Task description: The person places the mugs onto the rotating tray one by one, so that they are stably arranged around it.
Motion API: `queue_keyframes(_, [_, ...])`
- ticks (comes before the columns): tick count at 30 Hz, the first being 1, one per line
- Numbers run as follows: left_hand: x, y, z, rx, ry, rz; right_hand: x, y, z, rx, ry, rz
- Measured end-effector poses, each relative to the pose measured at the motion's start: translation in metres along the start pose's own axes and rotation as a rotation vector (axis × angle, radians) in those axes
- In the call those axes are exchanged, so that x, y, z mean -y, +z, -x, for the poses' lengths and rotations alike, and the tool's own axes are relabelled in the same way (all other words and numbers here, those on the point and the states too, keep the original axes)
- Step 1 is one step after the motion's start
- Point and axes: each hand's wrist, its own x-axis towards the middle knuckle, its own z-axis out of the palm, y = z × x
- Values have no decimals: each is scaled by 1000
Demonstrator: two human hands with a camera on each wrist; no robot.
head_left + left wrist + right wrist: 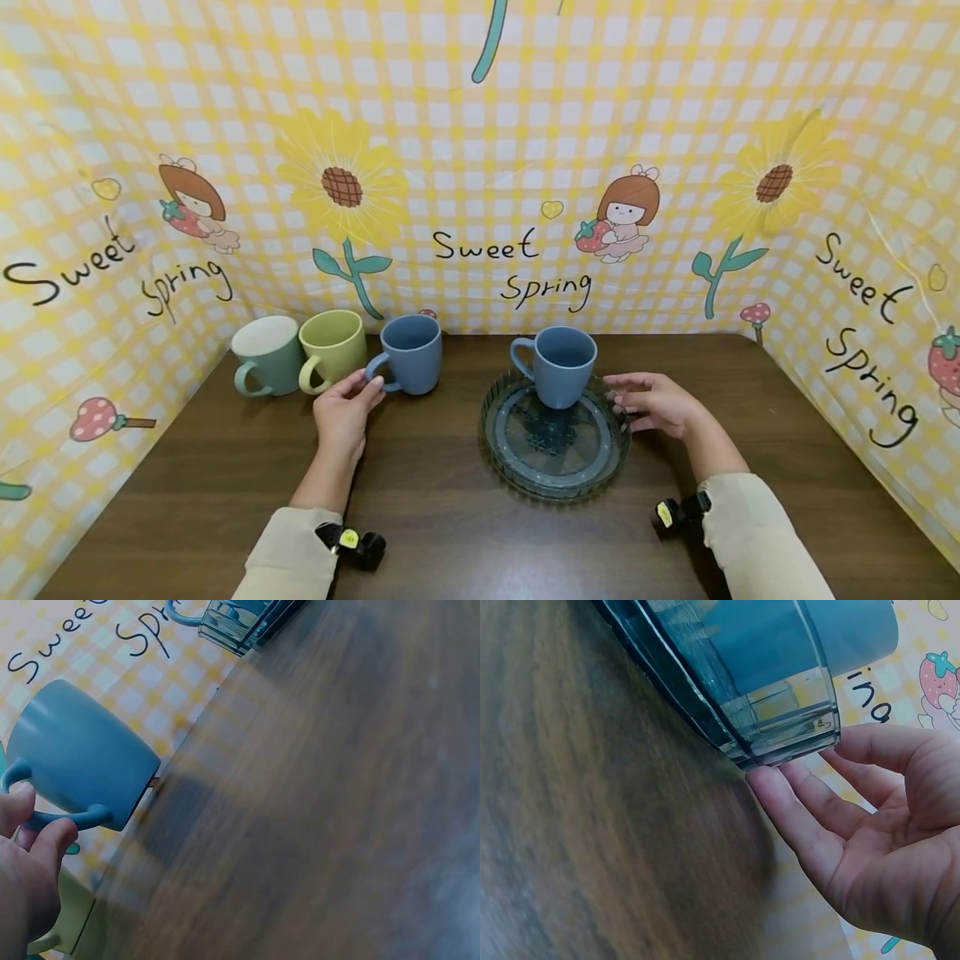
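Note:
My left hand (347, 410) pinches the handle of a blue mug (420, 354) between thumb and fingers; the left wrist view shows the same grip on this mug (82, 750). A second blue mug (566, 367) stands toward the back of a dark, clear glass tray (517, 479), its handle pointing left. At the tray's right side is my right hand (656, 404), its fingers extended and fingertips right at the rim. In the right wrist view those fingers (787, 806) touch the ribbed glass wall (795, 735), with the thumb apart from the fingers.
Left of the gripped mug stand a yellow-green mug (333, 337) and a grey-green mug (268, 354), side by side with handles toward me. A yellow checked cloth (480, 167) walls the brown wooden table (435, 533) at the back and both sides.

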Motion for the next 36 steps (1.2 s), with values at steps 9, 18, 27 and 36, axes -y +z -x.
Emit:
queue_keyframes(9, [-1,2,2,5,6,50,-1,2,4,-15,-15,-4])
queue_keyframes(18, [-3,5,4,26,0,70,-5,3,10,-18,-31,-27])
queue_keyframes(27, [-9,8,9,44,-18,83,-6,6,15,-31,-34,-51])
queue_keyframes(36, [-16,10,16,52,-35,78,-5,8,19,-33,-40,-68])
